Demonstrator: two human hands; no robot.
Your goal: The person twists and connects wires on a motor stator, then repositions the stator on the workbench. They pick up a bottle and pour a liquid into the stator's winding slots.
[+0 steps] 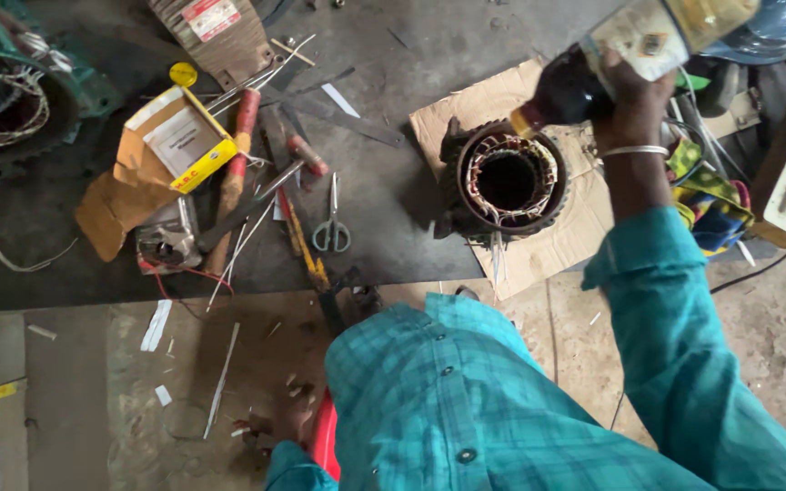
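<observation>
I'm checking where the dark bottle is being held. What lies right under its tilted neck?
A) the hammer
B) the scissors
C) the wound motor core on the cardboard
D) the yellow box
C: the right hand tips the dark bottle so its neck hangs over the open round motor core on the cardboard, while the scissors lie well off to the side.
</observation>
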